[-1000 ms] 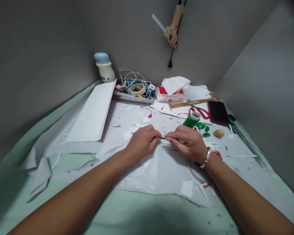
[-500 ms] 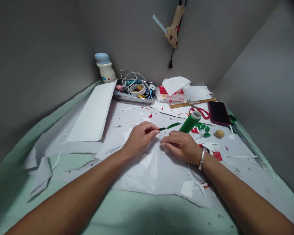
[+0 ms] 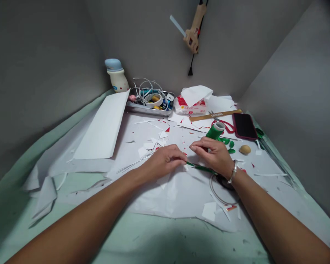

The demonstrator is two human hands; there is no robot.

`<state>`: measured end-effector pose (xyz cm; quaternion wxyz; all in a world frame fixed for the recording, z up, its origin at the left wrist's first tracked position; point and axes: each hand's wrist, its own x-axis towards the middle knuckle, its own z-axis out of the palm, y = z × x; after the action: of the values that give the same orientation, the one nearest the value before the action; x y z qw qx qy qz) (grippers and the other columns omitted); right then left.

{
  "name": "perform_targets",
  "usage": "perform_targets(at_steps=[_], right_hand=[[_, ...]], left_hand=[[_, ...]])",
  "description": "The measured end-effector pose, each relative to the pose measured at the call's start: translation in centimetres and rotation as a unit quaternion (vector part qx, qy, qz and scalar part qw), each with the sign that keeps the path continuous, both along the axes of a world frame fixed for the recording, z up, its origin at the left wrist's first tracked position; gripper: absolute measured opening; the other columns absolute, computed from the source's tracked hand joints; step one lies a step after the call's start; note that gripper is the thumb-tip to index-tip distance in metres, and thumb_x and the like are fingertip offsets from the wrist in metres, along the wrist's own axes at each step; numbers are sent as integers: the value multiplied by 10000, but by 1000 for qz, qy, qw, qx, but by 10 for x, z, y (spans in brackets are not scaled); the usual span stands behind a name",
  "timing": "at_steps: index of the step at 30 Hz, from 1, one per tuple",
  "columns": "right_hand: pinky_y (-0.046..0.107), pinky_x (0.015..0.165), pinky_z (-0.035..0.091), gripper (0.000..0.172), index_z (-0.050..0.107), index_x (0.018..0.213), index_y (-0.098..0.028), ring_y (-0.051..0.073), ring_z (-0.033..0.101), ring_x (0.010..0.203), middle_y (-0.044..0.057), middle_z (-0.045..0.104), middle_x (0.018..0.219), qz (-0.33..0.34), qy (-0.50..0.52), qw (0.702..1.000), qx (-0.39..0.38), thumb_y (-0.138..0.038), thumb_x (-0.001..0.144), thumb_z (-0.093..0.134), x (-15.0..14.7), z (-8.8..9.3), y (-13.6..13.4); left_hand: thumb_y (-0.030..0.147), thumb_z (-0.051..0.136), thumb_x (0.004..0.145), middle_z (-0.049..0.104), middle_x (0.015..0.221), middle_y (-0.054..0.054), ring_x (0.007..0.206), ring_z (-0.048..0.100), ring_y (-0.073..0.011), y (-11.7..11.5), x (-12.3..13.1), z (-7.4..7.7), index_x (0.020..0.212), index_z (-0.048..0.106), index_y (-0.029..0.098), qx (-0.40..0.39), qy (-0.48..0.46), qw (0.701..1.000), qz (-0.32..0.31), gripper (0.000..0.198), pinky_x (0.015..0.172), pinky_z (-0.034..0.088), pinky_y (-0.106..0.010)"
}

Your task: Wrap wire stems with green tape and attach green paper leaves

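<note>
My left hand (image 3: 165, 161) pinches the end of a thin green stem (image 3: 202, 168), which runs right and slightly down below my right hand. My right hand (image 3: 211, 156), with a silver bangle (image 3: 233, 172) on its wrist, hovers just above the stem, fingers curled and nothing visible in them. Close past its fingertips stands a roll of green tape (image 3: 214, 132). Several green paper leaves (image 3: 227, 141) lie to the right of the roll. Both hands are over a white paper sheet (image 3: 178, 194) littered with paper scraps.
Behind the hands are red-handled scissors (image 3: 226, 126), a wooden ruler (image 3: 216, 115), a phone in a red case (image 3: 244, 126), a tissue pack (image 3: 190, 104) and a metal tray (image 3: 145, 108) of cables and tape. A glue gun (image 3: 194, 35) hangs on the wall.
My left hand has moved down and right, and the stem now points down-right instead of up-right. My right hand has risen toward the tape roll, above the stem.
</note>
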<state>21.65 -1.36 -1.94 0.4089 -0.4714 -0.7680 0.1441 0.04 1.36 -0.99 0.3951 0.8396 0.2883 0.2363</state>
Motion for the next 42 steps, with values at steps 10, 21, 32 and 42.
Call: perform_targets(at_steps=[10,21,32,42], right_hand=[[264,642,422,172,725,878,-199,144,545,670,28,622,688,97,-158,982,44,-244,913,563,-21,-3,-11],[267,626,448,154,718,826,-199,139,572,655,21,654,715,-14,2,1000,3,-260,895,595,-2,0,0],[259,642,434,169,729,872,-201,140,558,668,21,619,681,88,-145,985,22,-221,901,564,-20,-6,-9],[268,607,426,154,721,837,-197,138,540,626,16,624,666,11,-26,999,24,-259,896,593,-5,3,-4]], left_hand=[[251,557,859,650,878,-31,816,600,-169,8,-2,-6,851,684,185,26,-20,980,199,143,783,468,-314],[190,570,854,641,862,-24,837,604,-161,0,1,-2,880,721,220,38,47,998,-11,157,795,455,-293],[271,571,855,656,873,-27,817,607,-175,9,-2,-5,845,683,191,11,-27,977,211,138,789,475,-319],[179,564,857,628,848,-28,833,594,-169,0,1,-3,891,717,208,66,67,996,6,160,768,446,-299]])
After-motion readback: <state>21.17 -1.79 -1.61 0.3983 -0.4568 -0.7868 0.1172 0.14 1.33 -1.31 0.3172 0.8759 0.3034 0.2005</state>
